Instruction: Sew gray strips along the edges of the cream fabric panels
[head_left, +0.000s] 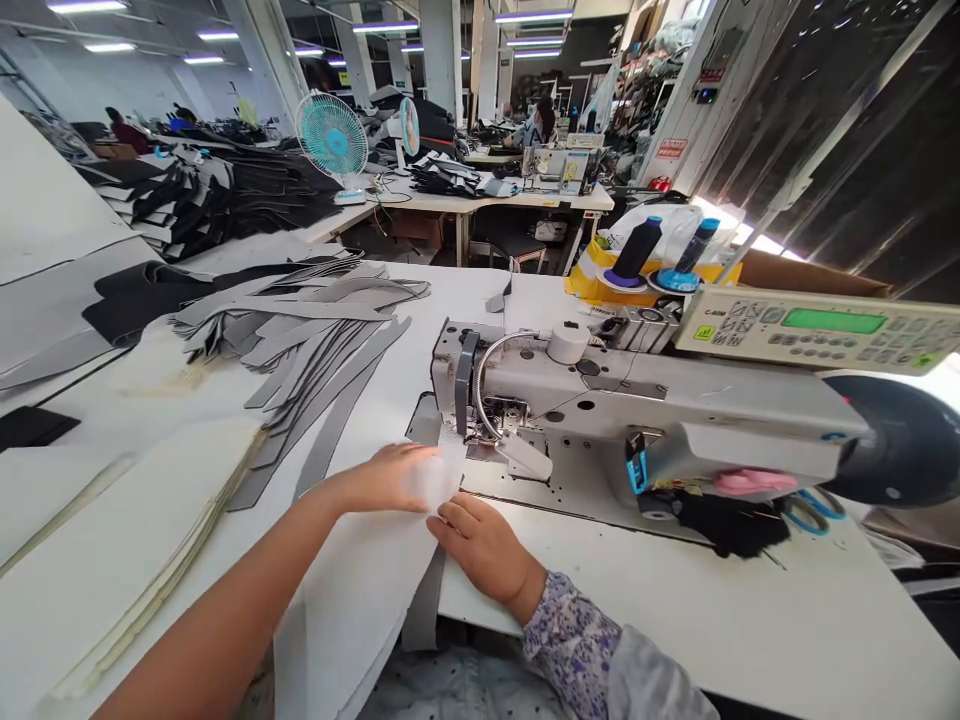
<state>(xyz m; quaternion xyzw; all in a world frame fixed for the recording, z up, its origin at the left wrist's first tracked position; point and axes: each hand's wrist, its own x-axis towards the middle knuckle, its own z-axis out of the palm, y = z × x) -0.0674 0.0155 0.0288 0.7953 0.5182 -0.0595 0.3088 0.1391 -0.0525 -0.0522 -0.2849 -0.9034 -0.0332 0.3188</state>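
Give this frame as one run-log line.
left hand: on white fabric panel | right hand: on same panel | station: beside sewing machine needle area

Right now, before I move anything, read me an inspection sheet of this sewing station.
surface: white worktable carrying the sewing machine.
job's things: white fabric panel under both hands, running up to the needle area.
clutter: grey strips, stacked cream panels, black scraps, blue-handled scissors.
hands: left hand on the fabric beside the presser foot; right hand lying flat on it.
cables: thin cable looped on the far table.
surroundings: two fans, thread cones, a co-worker at a far table.
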